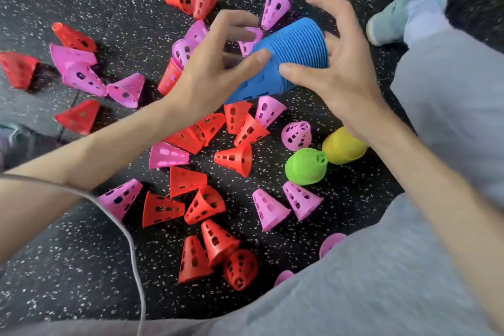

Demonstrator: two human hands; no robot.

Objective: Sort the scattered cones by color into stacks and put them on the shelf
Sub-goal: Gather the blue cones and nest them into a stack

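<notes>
Gripping a tilted blue cone stack above the speckled floor, the left hand pinches its narrow end while the right hand curls around its wide end. Red cones and pink cones lie scattered below, beside green and yellow stacks.

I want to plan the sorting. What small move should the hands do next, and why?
Probably set the blue stack, which both hands grip, upright beside the green stack and yellow stack; only red and pink cones lie loose.
</notes>
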